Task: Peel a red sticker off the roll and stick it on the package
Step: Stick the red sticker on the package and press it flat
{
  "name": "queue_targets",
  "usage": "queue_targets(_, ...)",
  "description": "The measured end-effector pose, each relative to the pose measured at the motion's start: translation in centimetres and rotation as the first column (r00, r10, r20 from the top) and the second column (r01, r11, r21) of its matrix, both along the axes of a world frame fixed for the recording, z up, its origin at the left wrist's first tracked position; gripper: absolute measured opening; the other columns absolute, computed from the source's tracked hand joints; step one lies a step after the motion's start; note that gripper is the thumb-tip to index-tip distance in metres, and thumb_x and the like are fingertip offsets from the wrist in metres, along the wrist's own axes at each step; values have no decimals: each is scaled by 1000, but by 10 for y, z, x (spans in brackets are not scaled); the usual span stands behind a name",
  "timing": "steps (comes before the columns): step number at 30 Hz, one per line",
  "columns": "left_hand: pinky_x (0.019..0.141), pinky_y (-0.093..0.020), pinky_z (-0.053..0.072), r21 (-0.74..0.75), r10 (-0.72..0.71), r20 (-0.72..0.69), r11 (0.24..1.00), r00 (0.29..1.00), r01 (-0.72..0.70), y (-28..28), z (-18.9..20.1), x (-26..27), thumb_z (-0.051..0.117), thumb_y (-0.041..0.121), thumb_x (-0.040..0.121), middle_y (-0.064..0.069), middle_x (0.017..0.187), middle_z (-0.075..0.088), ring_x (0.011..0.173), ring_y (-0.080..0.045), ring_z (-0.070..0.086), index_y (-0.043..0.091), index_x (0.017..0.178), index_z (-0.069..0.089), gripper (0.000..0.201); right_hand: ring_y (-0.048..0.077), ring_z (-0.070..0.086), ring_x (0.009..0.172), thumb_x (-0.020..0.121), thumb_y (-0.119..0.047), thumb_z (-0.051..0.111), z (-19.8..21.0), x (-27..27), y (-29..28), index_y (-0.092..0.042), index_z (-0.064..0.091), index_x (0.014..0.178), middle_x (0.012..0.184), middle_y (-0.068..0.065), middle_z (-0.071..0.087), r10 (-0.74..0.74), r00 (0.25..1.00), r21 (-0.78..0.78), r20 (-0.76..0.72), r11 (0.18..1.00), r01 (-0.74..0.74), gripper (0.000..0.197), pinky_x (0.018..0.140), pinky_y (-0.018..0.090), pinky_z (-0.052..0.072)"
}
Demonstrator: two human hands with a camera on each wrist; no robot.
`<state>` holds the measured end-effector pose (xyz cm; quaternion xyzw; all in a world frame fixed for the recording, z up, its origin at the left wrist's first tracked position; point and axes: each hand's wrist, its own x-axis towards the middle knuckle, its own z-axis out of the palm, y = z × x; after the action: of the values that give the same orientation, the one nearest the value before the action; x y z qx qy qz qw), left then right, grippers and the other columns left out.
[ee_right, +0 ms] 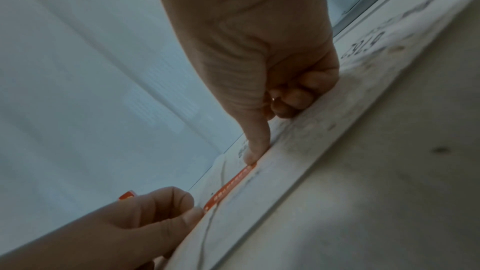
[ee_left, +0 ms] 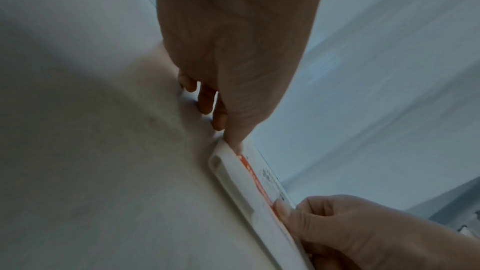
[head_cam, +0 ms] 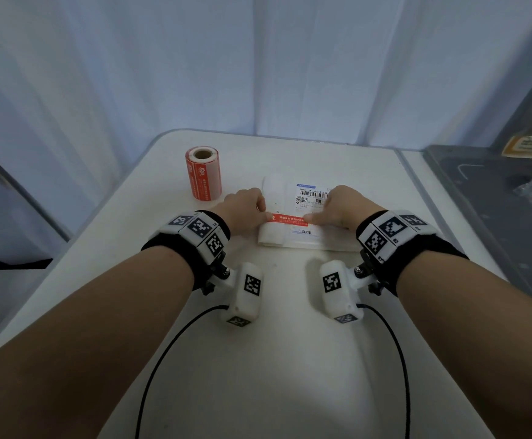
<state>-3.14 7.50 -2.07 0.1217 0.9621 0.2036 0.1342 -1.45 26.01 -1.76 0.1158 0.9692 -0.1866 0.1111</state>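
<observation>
A white package (head_cam: 299, 237) with a printed shipping label lies flat in the middle of the table. Across it lies a red sticker strip (head_cam: 288, 219). My left hand (head_cam: 258, 208) presses its thumb on the strip's left end (ee_left: 255, 180), with the other fingers loosely bent beside the package (ee_left: 233, 174). My right hand (head_cam: 318, 217) presses its thumb on the right end (ee_right: 228, 184), its other fingers curled with the knuckles on the package (ee_right: 298, 151). The red sticker roll (head_cam: 204, 174) stands upright at the back left, apart from both hands.
The white table (head_cam: 258, 375) ends at a pale curtain behind. A grey shelf (head_cam: 486, 198) with small items adjoins the table's right edge. Two black cables (head_cam: 163, 359) run from the wrist cameras toward me.
</observation>
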Motion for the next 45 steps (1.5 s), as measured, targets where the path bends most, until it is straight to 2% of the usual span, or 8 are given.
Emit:
queue_targets(4,104,-36,38,17,-81,-194,996,978,86,-4,2,9,47,14,92,-9,132,52,123,-28,48,14,124,53,32,20,54,95,83,-20,65,4,17,1,-11,65,92,99,5,60,63,985,-48,-161,996,-71,12,78,22,38)
queue_targets(6,116,-35,24,-119,-255,-236,965,938,233,-5,4,15,37,3,93,-4,151,37,141,-23,33,15,140,43,49,22,57,110,86,-12,55,10,27,-5,-13,66,113,115,5,64,143,962,-36,-232,987,-156,29,90,23,39)
queue_targets(9,121,-39,7,-438,-487,-79,801,870,408,-2,3,26,28,-1,93,1,162,13,150,-18,12,17,152,16,63,27,53,98,87,-14,48,10,37,-19,-23,65,107,97,4,62,402,909,39,-107,916,-400,27,91,31,44)
queue_targets(15,121,-44,5,-545,-450,0,749,893,377,3,14,39,26,0,92,4,163,5,150,-17,9,17,153,8,66,34,39,124,97,-27,37,12,47,-27,-29,30,148,134,18,39,449,884,309,131,829,-467,52,109,38,33)
queue_targets(25,120,-47,4,-461,-370,57,814,927,353,-16,11,39,22,-1,93,8,163,3,151,-19,6,23,153,6,67,36,39,127,97,-23,39,17,55,-17,-15,45,139,141,15,34,426,892,233,153,861,-451,44,111,34,29)
queue_targets(29,113,-46,30,-539,-365,-133,807,922,242,-26,15,37,31,2,91,1,155,33,140,-27,32,21,145,38,58,33,45,124,95,-20,42,16,54,-11,-5,60,121,130,17,46,408,909,134,82,899,-416,35,107,35,36)
queue_targets(37,105,-46,26,-538,-299,-178,827,938,162,-13,9,46,32,10,90,-4,145,32,131,-30,30,44,147,18,67,38,26,134,96,-31,33,16,52,-25,-51,20,145,144,15,28,394,905,182,161,889,-420,55,114,51,24)
queue_targets(45,107,-42,28,-548,-353,-108,801,929,241,-9,9,41,32,5,90,0,150,33,135,-25,33,31,149,25,65,34,36,131,98,-29,36,16,54,-16,-28,44,142,141,17,33,387,912,174,135,897,-407,45,114,37,27)
